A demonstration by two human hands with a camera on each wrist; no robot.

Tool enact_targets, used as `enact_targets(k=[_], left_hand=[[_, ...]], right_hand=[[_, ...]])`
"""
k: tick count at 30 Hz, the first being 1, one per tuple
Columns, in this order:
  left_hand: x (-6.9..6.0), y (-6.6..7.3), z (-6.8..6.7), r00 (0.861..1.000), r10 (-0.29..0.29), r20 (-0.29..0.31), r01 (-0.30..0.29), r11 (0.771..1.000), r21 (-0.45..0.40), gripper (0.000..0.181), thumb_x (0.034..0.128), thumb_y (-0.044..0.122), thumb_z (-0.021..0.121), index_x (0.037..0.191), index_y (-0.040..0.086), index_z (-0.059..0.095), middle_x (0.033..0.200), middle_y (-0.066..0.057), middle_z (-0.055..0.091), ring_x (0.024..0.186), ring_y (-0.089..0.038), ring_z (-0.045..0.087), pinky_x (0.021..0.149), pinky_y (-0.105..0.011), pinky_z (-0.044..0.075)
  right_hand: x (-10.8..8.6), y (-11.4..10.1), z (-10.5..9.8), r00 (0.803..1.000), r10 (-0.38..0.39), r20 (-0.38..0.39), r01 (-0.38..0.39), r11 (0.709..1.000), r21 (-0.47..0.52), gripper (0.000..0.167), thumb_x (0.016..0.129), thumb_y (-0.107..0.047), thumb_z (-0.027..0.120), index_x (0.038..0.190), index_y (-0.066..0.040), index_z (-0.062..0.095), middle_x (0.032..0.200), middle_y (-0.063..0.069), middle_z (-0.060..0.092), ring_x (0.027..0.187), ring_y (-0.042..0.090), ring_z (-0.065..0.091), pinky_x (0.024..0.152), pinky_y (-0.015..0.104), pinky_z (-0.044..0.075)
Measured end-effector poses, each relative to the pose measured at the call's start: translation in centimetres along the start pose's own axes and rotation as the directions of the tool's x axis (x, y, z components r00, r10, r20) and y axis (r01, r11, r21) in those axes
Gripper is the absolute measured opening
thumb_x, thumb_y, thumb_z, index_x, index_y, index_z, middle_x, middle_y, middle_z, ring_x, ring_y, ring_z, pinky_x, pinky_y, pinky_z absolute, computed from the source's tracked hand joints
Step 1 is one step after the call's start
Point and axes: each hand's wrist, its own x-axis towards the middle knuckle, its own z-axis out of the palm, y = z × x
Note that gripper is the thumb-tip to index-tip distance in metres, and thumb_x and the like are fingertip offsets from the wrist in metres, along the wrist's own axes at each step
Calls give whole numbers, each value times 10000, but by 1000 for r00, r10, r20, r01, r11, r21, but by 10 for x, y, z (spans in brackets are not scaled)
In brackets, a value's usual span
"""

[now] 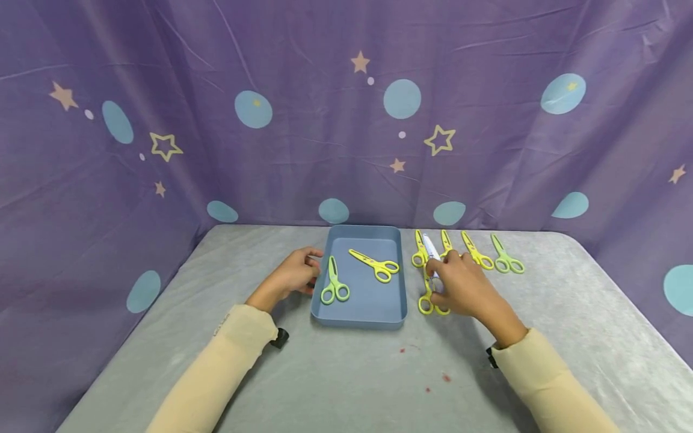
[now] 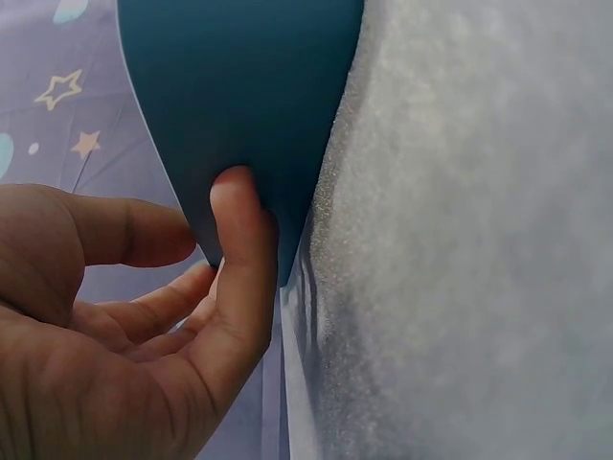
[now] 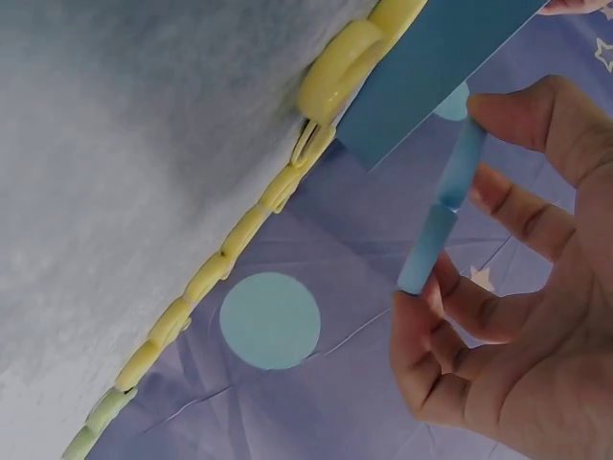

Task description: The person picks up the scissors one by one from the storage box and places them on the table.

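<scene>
In the head view, the left hand (image 1: 294, 272), fingers loosely bent, touches the tray's (image 1: 368, 308) left wall, probably to steady it; right of it, the right hand (image 1: 464, 285) pinches blue scissors (image 1: 430, 245), long axis near to far, tip far and slightly left. The left wrist view shows fingertips against the wall. In the right wrist view, thumb and fingers grip the handles edge-on, presumably keeping the blade clear.
</scene>
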Motion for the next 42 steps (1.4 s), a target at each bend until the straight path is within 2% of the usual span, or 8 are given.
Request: enact_targets(k=[4, 12, 20, 25, 33, 42], left_hand=[[0, 1, -1, 1000, 7, 3, -7, 1000, 0, 469, 1037, 29, 490, 1502, 59, 440, 1218, -183, 506, 832, -264, 594, 627, -392, 572], [-2, 2, -1, 1000, -13, -9, 13, 1000, 1, 474, 1043, 39, 501, 1512, 74, 442, 1244, -183, 509, 855, -267, 611, 655, -405, 586], [-2, 3, 1, 1000, -13, -17, 13, 1000, 2, 472, 1039, 41, 503, 1506, 69, 444, 1226, -188, 529, 865, -276, 617, 662, -424, 588], [-2, 2, 2, 1000, -4, -23, 4, 1000, 2, 467, 1038, 33, 500, 1501, 61, 446, 1208, -194, 543, 860, -275, 617, 650, -416, 584], [-3, 0, 2, 1000, -5, -20, 5, 1000, -11, 483, 1035, 39, 510, 1512, 68, 437, 1240, -200, 538, 869, -287, 625, 659, -412, 584], [-2, -1, 1, 1000, 3, -20, -3, 1000, -3, 489, 1031, 34, 507, 1514, 63, 434, 1267, -211, 530, 882, -290, 627, 657, -414, 583]], right_hand=[[-3, 7, -2, 999, 15, 32, -15, 1000, -5, 344, 720, -163, 857, 1010, -147, 673, 917, 132, 547, 784, 336, 483, 613, 414, 407], [-8, 14, -5, 995, 59, 84, -57, 998, -25, 373, 747, -212, 897, 1038, -120, 681, 927, 158, 550, 812, 403, 502, 631, 477, 449], [-13, 21, -3, 995, 70, 64, -67, 997, -50, 348, 742, -216, 898, 992, -127, 672, 899, 163, 562, 789, 400, 509, 616, 493, 458], [-16, 26, -2, 995, 90, 50, -87, 995, -52, 322, 717, -208, 876, 945, -131, 661, 907, 192, 587, 826, 460, 533, 600, 528, 479], [-15, 29, 2, 975, 164, 153, -164, 986, -12, 322, 729, -166, 854, 965, -112, 642, 968, 200, 595, 900, 480, 529, 603, 574, 496], [-15, 31, 5, 954, 167, 250, -174, 985, 4, 338, 760, -188, 879, 998, -94, 658, 978, 183, 600, 880, 445, 543, 621, 546, 494]])
